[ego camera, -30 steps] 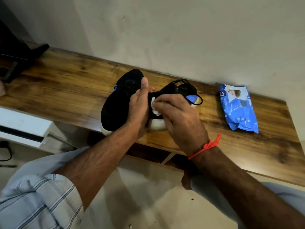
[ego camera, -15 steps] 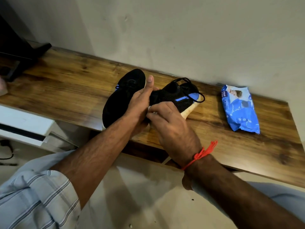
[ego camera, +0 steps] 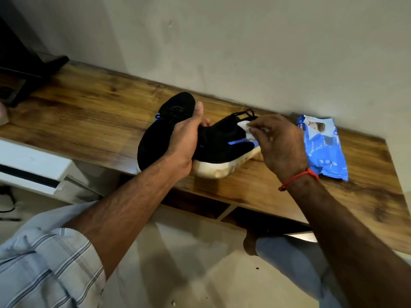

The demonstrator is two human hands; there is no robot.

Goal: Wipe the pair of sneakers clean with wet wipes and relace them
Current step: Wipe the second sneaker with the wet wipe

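On the near edge of the wooden shelf (ego camera: 93, 112) our left hand (ego camera: 184, 143) grips the near black sneaker (ego camera: 222, 145), tilted on its white sole. Our right hand (ego camera: 280, 143) pinches a white wipe (ego camera: 245, 126) against its heel. Left, touching it, lies the other sneaker (ego camera: 160, 134); right, the blue wipes pack (ego camera: 324, 147).

We saw two black sneakers (ego camera: 219, 144) with blue accents and a stained off-white sole at mid-frame, a white wipe (ego camera: 245, 127), a blue wipes pack (ego camera: 323, 147) at right, a red wrist thread (ego camera: 298, 177), a brown wood-grain table (ego camera: 89, 121), and a pale striped sleeve (ego camera: 44, 270) at lower left.
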